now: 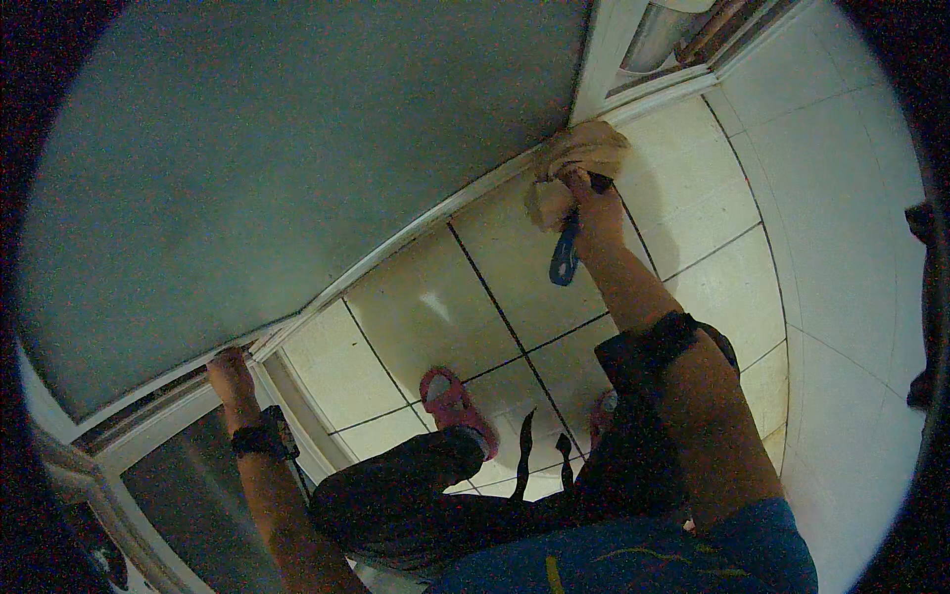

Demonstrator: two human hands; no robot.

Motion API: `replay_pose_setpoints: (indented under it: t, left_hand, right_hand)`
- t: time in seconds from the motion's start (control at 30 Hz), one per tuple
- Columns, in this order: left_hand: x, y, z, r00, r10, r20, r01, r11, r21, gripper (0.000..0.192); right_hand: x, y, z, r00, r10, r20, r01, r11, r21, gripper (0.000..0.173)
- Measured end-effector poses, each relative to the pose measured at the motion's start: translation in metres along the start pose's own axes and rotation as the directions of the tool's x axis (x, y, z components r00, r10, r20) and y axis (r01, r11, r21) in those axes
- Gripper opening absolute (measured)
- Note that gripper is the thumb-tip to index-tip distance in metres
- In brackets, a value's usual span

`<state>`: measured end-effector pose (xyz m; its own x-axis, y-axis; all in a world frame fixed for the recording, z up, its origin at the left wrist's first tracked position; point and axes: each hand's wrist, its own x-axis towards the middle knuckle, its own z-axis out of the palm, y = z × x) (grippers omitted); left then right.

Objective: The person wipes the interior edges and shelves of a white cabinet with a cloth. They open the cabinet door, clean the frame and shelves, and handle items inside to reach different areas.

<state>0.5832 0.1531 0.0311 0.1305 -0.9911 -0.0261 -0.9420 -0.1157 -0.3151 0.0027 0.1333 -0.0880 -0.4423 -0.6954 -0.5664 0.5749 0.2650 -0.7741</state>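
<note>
My right hand [597,211] grips a bunched tan cloth [594,145] together with a tool that has a dark blue handle [564,260]. The handle points back towards me, while the tool's head is mostly hidden by the cloth and fingers. The cloth lies low against the white bottom rail [445,206] of a large frosted door panel [297,171], close to the panel's right end. At the lower left, my left hand [232,375] has its fingers curled over the edge of the white frame.
Pale floor tiles [482,282] with dark joints lie below me, and my feet wear pink slippers [453,408]. A tiled wall [839,223] rises on the right. A second white-framed panel [189,482] stands lower left. Behind the opening at top right is a light cylindrical object [657,37].
</note>
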Motion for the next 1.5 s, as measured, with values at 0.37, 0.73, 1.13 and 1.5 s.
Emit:
replay_pose_setpoints:
  t: [0.37,0.73,1.13,1.5]
  left_hand:
    - [0.012,-0.081,0.088,0.954,0.095,-0.285,-0.226,0.85,-0.475,0.016]
    - [0.0,-0.006,0.014,0.998,0.036,-0.048,-0.034,0.999,0.035,0.017]
    - [0.002,0.007,0.019,0.99,-0.08,-0.118,0.052,0.973,-0.224,0.011]
    - [-0.002,0.021,0.016,0.978,-0.11,-0.179,0.107,0.994,-0.03,0.018]
  right_hand:
    - [-0.059,0.053,0.056,0.998,0.056,0.013,-0.057,0.984,0.168,0.025]
    - [-0.02,0.014,0.009,0.948,0.175,0.264,-0.117,0.968,-0.224,0.025]
    - [-0.049,0.077,0.07,0.974,0.201,-0.105,-0.195,0.979,0.06,0.02]
    - [-0.149,0.181,0.147,0.958,0.232,0.169,-0.233,0.972,-0.013,0.032]
